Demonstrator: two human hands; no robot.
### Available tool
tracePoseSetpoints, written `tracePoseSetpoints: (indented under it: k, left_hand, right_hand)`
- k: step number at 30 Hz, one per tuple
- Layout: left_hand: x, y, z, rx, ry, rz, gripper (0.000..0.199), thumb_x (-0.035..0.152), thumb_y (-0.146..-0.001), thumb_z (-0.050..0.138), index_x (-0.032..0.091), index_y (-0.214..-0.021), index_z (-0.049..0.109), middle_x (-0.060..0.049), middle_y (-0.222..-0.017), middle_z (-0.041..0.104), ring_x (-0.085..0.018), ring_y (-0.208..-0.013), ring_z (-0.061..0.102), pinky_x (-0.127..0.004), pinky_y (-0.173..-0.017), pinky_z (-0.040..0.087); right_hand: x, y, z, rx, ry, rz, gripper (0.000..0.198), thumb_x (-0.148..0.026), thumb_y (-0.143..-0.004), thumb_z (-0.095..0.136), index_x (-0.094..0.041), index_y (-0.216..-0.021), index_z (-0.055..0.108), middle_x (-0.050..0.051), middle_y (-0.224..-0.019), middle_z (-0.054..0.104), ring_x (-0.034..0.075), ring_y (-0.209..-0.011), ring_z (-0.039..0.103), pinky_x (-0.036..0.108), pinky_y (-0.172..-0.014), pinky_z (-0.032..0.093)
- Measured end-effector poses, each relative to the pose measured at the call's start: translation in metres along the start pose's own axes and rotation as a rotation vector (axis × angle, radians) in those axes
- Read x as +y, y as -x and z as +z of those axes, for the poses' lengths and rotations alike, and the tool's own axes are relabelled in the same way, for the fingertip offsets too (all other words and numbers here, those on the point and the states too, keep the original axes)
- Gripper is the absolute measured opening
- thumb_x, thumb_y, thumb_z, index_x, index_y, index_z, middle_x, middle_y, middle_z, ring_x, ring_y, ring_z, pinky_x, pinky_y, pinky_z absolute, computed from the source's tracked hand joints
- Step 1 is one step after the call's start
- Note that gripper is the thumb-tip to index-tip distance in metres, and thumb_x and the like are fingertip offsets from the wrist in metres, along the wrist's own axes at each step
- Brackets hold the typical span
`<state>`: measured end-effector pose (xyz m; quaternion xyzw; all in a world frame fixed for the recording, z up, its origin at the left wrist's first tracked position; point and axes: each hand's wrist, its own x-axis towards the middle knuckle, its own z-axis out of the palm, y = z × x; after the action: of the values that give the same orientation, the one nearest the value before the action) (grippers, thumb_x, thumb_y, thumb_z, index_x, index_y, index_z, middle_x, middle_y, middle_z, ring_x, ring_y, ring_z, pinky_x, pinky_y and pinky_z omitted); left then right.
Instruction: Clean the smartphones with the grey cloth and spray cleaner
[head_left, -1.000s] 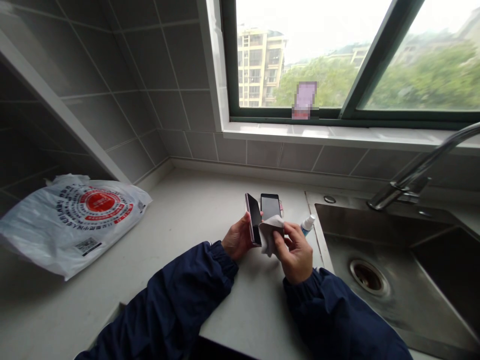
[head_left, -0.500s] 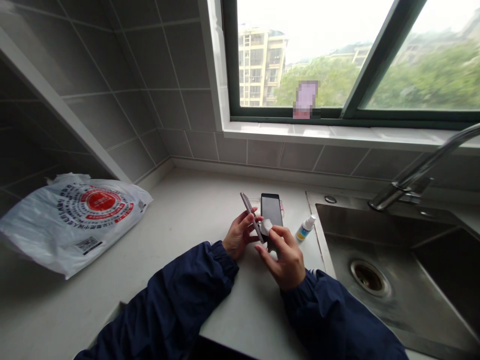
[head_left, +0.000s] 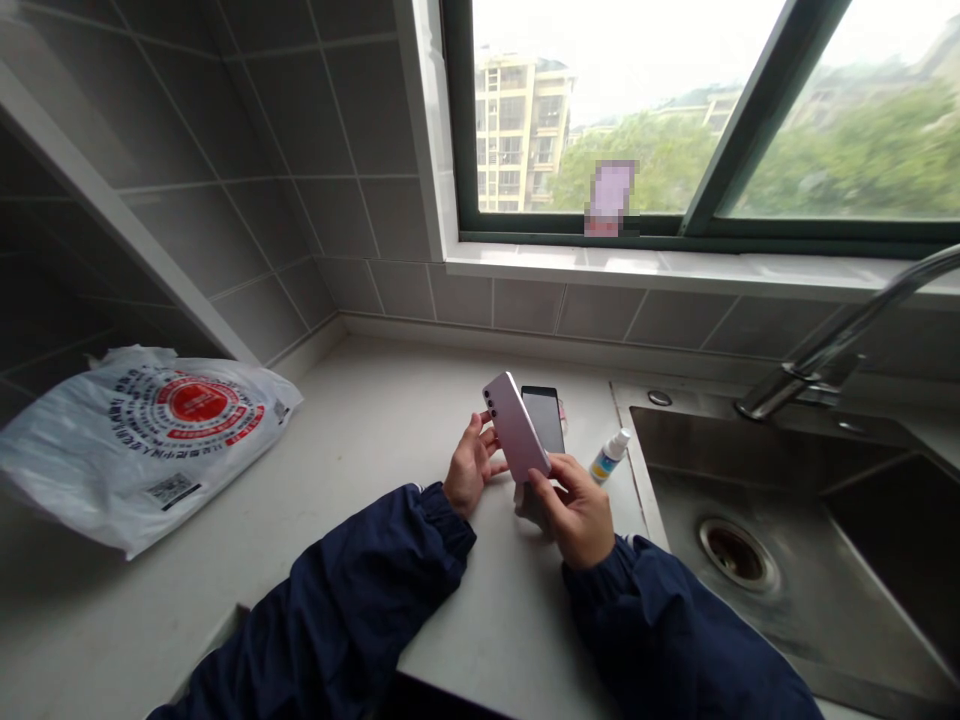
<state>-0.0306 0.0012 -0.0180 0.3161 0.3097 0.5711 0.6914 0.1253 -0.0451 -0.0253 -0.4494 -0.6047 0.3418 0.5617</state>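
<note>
A pinkish-lilac smartphone [head_left: 514, 425] is tilted above the counter, its back with several camera lenses facing me. My right hand [head_left: 576, 508] pinches its lower end between thumb and fingers. Beneath that end hangs a greyish-white cloth [head_left: 531, 502], partly hidden by the hand and phone. My left hand [head_left: 469, 472] is open at the phone's left edge, fingers apart; whether the fingertips touch it I cannot tell. Behind lies a second, dark-framed phone [head_left: 544, 416], flat on the counter with a grey screen. A small white spray bottle [head_left: 609, 455] with a blue and yellow label stands to the right.
The pale countertop [head_left: 390, 420] runs up to a tiled wall below the window. At the left lies a white plastic bag [head_left: 142, 440] with red print. A steel sink [head_left: 720, 480] and its faucet [head_left: 810, 370] are on the right.
The lilac phone has turned from edge-on to showing its back. My left hand has loosened from it and opened, while my right hand has gone from holding the white cloth against it to gripping its lower end.
</note>
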Motion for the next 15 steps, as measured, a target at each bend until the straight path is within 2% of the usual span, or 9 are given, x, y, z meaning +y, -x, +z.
tracePoseSetpoints:
  k: [3,8,12,15]
  left_hand:
    - [0.001,0.002,0.002,-0.024,0.074,0.020,0.055,0.063,-0.091,0.048,0.022,-0.129,0.057,-0.011,-0.117,0.068,-0.026,-0.108,0.065,-0.035,-0.082,0.054]
    - [0.004,0.006,0.007,0.018,0.198,-0.077,0.076,0.076,-0.086,0.042,0.015,-0.128,0.059,-0.016,-0.114,0.070,-0.031,-0.107,0.066,-0.040,-0.086,0.054]
    - [0.001,0.007,0.009,-0.065,0.274,-0.126,0.091,0.087,-0.078,0.040,0.012,-0.126,0.060,-0.020,-0.114,0.070,-0.037,-0.107,0.066,-0.049,-0.093,0.051]
    - [0.000,0.007,0.010,-0.108,0.319,-0.104,0.088,0.086,-0.077,0.042,0.013,-0.123,0.060,-0.021,-0.113,0.070,-0.038,-0.107,0.066,-0.053,-0.095,0.049]
  right_hand:
    - [0.005,0.000,0.001,0.030,-0.189,0.170,0.031,-0.048,-0.086,0.069,-0.020,-0.099,0.074,0.007,-0.096,0.072,0.023,-0.087,0.069,0.035,-0.080,0.059]
    - [0.007,-0.002,0.006,0.086,-0.582,0.538,0.046,-0.049,-0.067,0.086,-0.016,-0.096,0.074,0.006,-0.090,0.074,0.021,-0.077,0.069,0.034,-0.068,0.061]
    - [0.004,-0.004,0.010,0.069,-0.685,0.617,0.045,-0.047,-0.061,0.089,-0.017,-0.091,0.072,0.007,-0.088,0.074,0.021,-0.076,0.070,0.031,-0.061,0.060]
    - [0.004,-0.003,0.011,0.054,-0.702,0.638,0.045,-0.046,-0.061,0.089,-0.018,-0.091,0.071,0.008,-0.091,0.074,0.022,-0.077,0.071,0.031,-0.060,0.059]
